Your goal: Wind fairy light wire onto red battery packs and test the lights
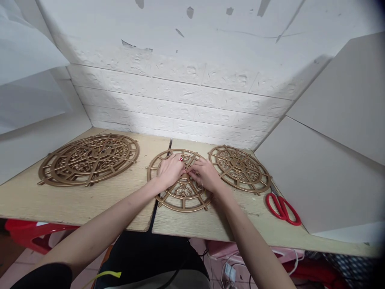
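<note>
A round gold openwork frame (183, 204) lies flat on the wooden table, across the gap between two boards. Over its centre, my left hand (172, 170) rests with fingers bent and pressed together; what they hold is too small to name. Close beside it on the right, my right hand (204, 173) pinches at the same central spot, its fingertips nearly meeting those of the left. A thin thread or wire hangs below the right hand.
Stacked gold frames (87, 180) lie at the left of the table (126, 212). Another gold frame (240, 186) is at the right, by red-handled scissors (282, 208). A white textured wall (180, 96) stands behind, with pale panels at both sides.
</note>
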Available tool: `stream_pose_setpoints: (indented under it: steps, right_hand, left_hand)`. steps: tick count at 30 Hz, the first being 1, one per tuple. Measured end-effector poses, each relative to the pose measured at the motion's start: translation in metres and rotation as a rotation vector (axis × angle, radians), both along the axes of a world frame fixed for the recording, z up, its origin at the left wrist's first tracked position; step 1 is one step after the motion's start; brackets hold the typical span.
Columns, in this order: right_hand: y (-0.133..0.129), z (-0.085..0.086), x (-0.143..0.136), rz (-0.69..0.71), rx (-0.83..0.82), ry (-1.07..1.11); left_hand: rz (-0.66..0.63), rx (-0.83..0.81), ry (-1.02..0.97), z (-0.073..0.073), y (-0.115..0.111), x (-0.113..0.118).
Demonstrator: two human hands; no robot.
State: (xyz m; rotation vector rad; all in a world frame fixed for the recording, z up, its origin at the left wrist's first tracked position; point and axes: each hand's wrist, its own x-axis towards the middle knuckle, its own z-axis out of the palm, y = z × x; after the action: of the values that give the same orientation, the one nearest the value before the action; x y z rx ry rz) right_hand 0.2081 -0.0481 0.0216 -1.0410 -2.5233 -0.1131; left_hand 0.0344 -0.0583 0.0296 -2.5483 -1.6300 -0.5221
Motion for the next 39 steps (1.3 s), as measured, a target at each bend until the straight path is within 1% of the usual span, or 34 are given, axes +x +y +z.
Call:
stream_pose_setpoints:
  steps: [8,15,22,26,30,34,37,39]
  right_hand:
    - [-0.001,0.012,0.010,-0.043,-0.088,0.047]
    - [0.000,0.012,0.012,-0.026,-0.112,0.069]
    - [0.000,0.012,0.013,-0.040,-0.126,0.063]
    - [0.000,0.013,0.012,-0.056,-0.126,0.060]
    - [-0.001,0.014,0.012,-0.105,-0.108,0.045]
    - [-0.002,0.015,0.013,-0.135,-0.110,0.054]
    - [-0.001,0.015,0.014,-0.146,-0.132,0.083]
    - [0.000,0.015,0.015,-0.147,-0.151,0.115]
  left_hand:
    - [-0.023,-0.021,-0.045,-0.003,0.002,-0.002]
    - [0.012,-0.091,-0.114,0.001,0.001,-0.005]
    - [0.024,-0.136,-0.241,0.006,-0.001,-0.008]
    - [-0.084,-0.153,-0.365,0.007,0.004,-0.013]
    - [-0.201,-0.201,-0.560,0.008,0.010,-0.019]
    - [-0.187,-0.300,-0.731,0.011,0.012,-0.021]
    - [-0.190,-0.311,-0.861,0.011,0.012,-0.021]
    - [-0.186,-0.349,-0.984,0.011,0.012,-0.021]
